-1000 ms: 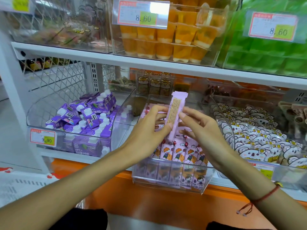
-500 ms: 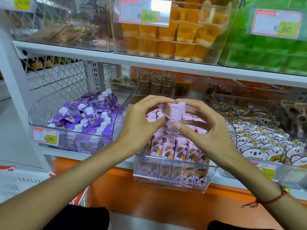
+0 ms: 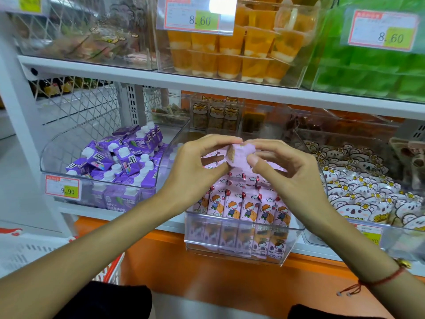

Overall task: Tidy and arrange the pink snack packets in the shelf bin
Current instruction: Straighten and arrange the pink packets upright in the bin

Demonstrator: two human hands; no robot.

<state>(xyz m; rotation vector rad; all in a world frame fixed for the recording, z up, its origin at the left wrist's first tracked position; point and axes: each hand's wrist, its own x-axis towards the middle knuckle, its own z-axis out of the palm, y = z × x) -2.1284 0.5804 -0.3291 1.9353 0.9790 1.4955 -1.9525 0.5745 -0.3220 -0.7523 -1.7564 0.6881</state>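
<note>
— What's in the hands?

— One pink packet (image 3: 239,153). The left hand (image 3: 197,171) pinches its left end with thumb and curled fingers, and the right hand (image 3: 282,171) pinches the other end the same way. It's seen end-on, held up above the bin (image 3: 234,247).

— And that bin is where?

— On the lower shelf (image 3: 115,215), a clear one, its front wall jutting out past the shelf edge. The rest of the pink packets (image 3: 243,203) stand upright inside it in a row, cartoon faces outward, right below the held one.

— What's around the bin?

— Left of it, another clear bin heaped with purple cartons (image 3: 119,162), a 9.90 price tag (image 3: 63,187) on its front. Right of it, a bin of white bear packets (image 3: 358,189). Behind it, small jars with cat labels (image 3: 217,113). Above it, on the upper shelf, orange jelly cups (image 3: 241,51) behind an 8.60 tag.

— Anything on the wrists?

— A red string (image 3: 379,282) on the right one.
</note>
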